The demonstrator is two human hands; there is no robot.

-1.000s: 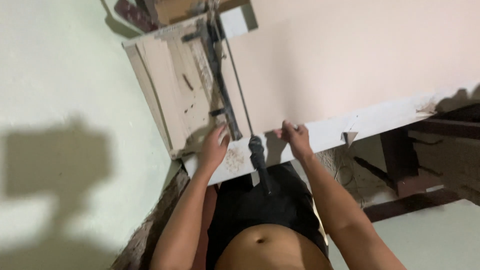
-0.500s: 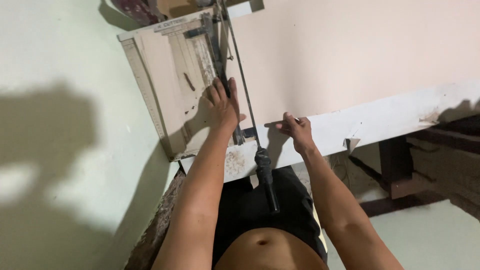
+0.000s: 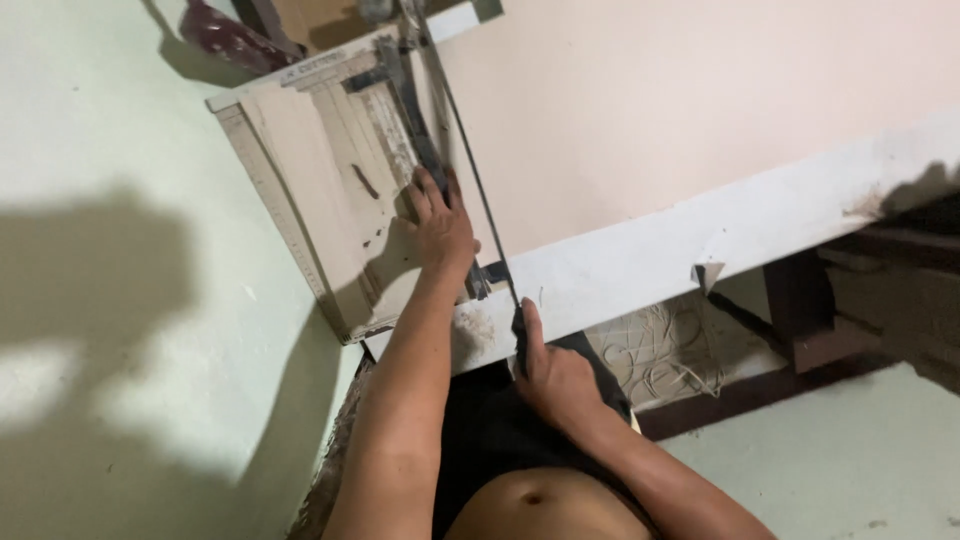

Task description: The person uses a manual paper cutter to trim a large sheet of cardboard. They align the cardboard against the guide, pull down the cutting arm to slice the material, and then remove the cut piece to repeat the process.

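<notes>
White table [image 3: 640, 265] bears a worn, probably wooden cutter board [image 3: 320, 170].

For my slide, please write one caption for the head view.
Left hand presses on the paper cutter while the right hand grips its lever handle.

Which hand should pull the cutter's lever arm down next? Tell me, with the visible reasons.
Likely the right hand: it already grips the black handle of the lever arm. The left hand lies flat on the cutter board, holding it down.
</notes>
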